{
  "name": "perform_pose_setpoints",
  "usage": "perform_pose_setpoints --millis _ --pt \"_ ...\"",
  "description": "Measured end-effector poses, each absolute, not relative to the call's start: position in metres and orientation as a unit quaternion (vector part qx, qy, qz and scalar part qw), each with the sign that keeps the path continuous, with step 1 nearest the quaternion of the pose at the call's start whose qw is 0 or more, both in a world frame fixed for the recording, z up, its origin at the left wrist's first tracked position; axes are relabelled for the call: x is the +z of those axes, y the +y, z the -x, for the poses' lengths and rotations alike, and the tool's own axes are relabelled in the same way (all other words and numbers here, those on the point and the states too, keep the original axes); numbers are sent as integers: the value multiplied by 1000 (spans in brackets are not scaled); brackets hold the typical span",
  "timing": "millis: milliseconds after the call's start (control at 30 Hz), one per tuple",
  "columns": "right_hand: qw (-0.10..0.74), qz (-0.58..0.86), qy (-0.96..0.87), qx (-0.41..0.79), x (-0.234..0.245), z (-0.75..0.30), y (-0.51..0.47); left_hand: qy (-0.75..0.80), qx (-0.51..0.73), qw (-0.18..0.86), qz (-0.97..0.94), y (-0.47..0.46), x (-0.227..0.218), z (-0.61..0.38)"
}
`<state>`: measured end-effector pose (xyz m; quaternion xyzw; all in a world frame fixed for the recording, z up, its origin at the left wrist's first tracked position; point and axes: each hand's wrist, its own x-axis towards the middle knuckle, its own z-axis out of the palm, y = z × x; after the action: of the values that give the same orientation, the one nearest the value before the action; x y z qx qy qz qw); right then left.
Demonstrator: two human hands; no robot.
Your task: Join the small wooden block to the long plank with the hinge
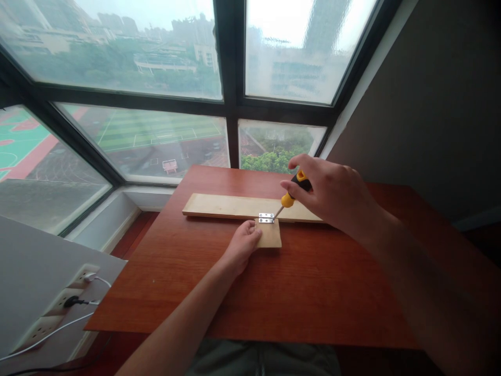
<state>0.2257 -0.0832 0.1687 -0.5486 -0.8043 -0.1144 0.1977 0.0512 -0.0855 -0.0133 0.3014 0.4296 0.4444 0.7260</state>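
My right hand [332, 193] is closed round the yellow and black handle of a screwdriver [288, 200]. Its shaft slants down to the left, and the tip meets the lower right of a silver hinge [266, 218]. One leaf of the hinge lies on a small square wooden piece [269, 236], the other reaches over a long pale board [223, 204] behind it. With thumb on top and fingers at the left edge, my left hand [246, 241] grips the small piece. Whether a screw sits under the tip is too small to tell.
A reddish-brown table [176, 282] carries the boards. Dark-framed windows [230, 104] rise behind it, and a grey wall [410, 115] stands at the right. Wall sockets [58, 302] with plugs and cables [50, 331] are at the lower left, beside the table's edge.
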Motion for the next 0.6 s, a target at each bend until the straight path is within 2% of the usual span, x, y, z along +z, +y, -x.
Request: perform_pose_setpoints --millis 67,267,467,600 --pt "197 557 -798 -119 168 -225 -83 429 447 726 -300 -86 -14 -51" --pt "228 482 -846 3 173 -226 -84 428 450 724 -301 -86 -16 -51" --pt "186 553 -801 -138 167 -224 -80 426 448 725 -305 -86 -16 -51" --pt "206 550 -804 -96 169 -225 -80 422 447 727 -305 -86 -15 -51"
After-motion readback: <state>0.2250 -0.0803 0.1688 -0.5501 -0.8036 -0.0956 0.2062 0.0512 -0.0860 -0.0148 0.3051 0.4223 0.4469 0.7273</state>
